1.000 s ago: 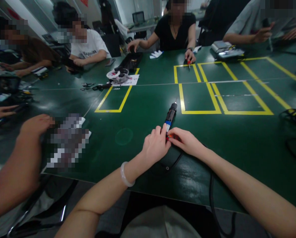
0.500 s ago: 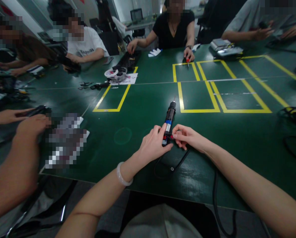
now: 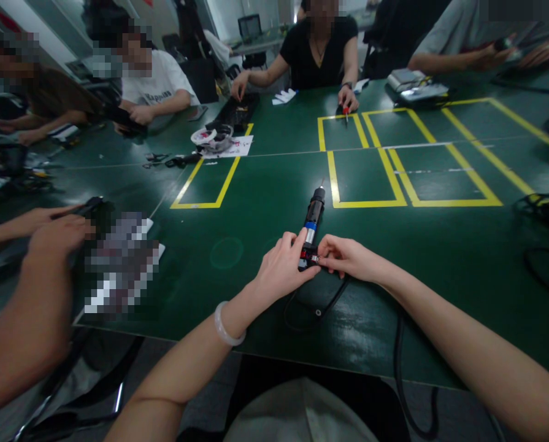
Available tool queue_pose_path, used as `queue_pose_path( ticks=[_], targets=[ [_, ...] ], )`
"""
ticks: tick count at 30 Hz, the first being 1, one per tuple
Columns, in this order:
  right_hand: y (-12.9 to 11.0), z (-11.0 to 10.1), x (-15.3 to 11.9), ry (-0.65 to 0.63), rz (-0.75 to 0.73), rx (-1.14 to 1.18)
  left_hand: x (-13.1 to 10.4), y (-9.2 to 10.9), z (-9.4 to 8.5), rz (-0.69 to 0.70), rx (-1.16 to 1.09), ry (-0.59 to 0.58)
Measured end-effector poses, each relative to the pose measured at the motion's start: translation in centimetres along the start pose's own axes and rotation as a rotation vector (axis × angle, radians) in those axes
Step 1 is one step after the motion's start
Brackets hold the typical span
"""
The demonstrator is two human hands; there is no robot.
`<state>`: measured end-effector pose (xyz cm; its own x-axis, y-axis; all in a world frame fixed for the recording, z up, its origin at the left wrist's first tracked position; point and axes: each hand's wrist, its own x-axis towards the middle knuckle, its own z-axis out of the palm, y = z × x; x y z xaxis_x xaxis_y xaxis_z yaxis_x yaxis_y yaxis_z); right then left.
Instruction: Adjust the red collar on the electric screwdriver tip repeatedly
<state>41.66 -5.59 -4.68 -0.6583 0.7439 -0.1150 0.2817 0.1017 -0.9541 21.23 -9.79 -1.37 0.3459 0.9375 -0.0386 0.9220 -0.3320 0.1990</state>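
We find the left fingers [image 3: 300, 241] closed on the tool [image 3: 314, 210], right fingers [image 3: 330, 244] pinching a part [image 3: 314, 259] at its rear, work seemingly unfinished.

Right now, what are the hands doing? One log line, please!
left hand: on slim tool | right hand: at tool's red part | tool: tip pointing away | black cable: on green table, near hands

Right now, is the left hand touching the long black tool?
Touching. The head view shows the left hand with its index finger lying against the long black tool.
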Motion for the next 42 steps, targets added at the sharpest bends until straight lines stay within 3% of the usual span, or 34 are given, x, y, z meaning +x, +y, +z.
queue_pose_path(
  ticks=[4, 13, 19, 24, 28, 33, 42],
  targets=[
    [-0.1, 0.1, 0.1, 0.046, -0.012, -0.075, 0.1, 0.1, 0.2, -0.011, 0.012, 0.012],
    [0.0, -0.2, 0.3, 0.033, 0.011, 0.174, 0.6, 0.8, 0.5, -0.055, 0.080, 0.049],
    [-0.1, -1.0, 0.2, 0.138, 0.040, 0.169, 0.5, 0.6, 0.5, -0.048, 0.105, 0.038],
    [0.5, -2.3, 0.1, 0.263, 0.056, 0.183, 0.5, -1.0, -0.2, -0.036, 0.120, 0.010],
    [1.0, -2.9, 0.2, 0.329, 0.059, 0.243, 0.4, -3.8, -1.0, -0.062, 0.133, 0.002],
    [1.2, -2.9, 0.2, 0.323, 0.066, 0.243, 0.6, -8.7, -1.9, -0.197, 0.120, -0.003],
    [1.1, -2.9, 0.3, 0.319, 0.071, 0.263, 2.2, -21.3, -2.3, -0.404, 0.080, 0.086]
  ],
)
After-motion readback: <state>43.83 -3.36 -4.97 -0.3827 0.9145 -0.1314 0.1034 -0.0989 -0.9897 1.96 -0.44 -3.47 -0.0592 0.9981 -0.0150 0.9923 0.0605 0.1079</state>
